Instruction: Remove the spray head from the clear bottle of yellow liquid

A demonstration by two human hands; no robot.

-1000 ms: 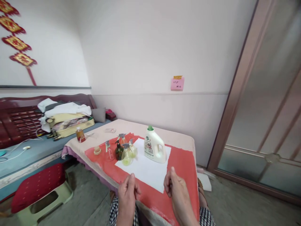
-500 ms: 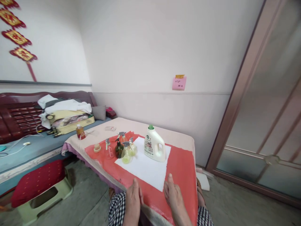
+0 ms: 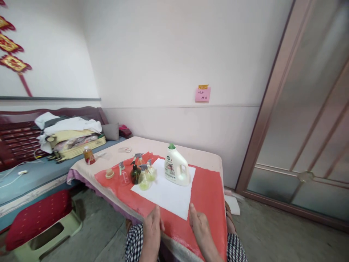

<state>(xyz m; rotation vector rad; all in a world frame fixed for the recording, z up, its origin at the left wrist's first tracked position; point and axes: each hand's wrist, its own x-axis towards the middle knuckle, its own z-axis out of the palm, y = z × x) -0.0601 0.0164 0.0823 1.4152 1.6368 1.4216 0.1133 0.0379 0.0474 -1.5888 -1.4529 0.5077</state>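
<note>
While both hands rest at the near edge of the table [image 3: 207, 160], the bed [image 3: 32, 178] lies far off to the left of the fingers, with folded bedding [image 3: 71, 133] piled on it. A red cloth [image 3: 209, 193] covers the table's near part, and both hands lie on it. The left hand [image 3: 152, 227] sits flat, its fingers [image 3: 156, 214] loosely together and holding nothing; the right hand [image 3: 198, 226] is just beside it, fingers relaxed and slightly curled, also empty. Just beyond the fingertips lies a white sheet [image 3: 166, 194], its near corner between the two hands but apart from them. At the sheet's far edge, well ahead of the fingers, a white jug [image 3: 176, 168] with a green cap stands upright. To the left of it, ahead of the left fingers, a cluster of small spray bottles [image 3: 140, 174] stands close together, a dark one among them. Further left sit a small round lid [image 3: 109, 174] and, off the cloth, an orange bottle [image 3: 88, 155].
</note>
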